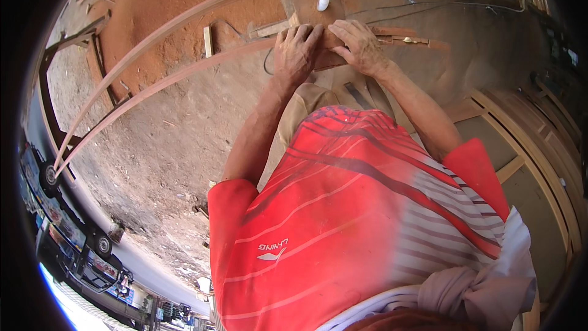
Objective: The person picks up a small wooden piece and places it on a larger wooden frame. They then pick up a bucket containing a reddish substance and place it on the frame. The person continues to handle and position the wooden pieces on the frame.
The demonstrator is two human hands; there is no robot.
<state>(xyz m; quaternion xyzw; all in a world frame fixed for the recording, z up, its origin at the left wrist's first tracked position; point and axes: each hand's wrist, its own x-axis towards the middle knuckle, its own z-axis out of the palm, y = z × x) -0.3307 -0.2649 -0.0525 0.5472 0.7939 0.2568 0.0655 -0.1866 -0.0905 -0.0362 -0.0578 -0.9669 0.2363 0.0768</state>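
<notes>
Both my hands are side by side at the upper middle, in front of my body. My left hand [296, 54] has its fingers curled over the right end of a long reddish wooden strip [184, 75]. Just beside it, my right hand [361, 48] is closed over the edge of a short brown piece of wood [329, 41], with the thumb nearer my body. The palms hide where the strip and this piece meet. Past the right hand, a narrow tool with a shiny light-brown end [409, 40] rests on the wood.
A second long wooden strip [214, 1] arcs along the far side. A small white rounded object with a thin tip [323, 3] lies beyond my hands. Wooden frames [520, 159] stand at the right. Reddish sawdust [165, 6] covers the far ground; a vehicle [67, 227] is at the left.
</notes>
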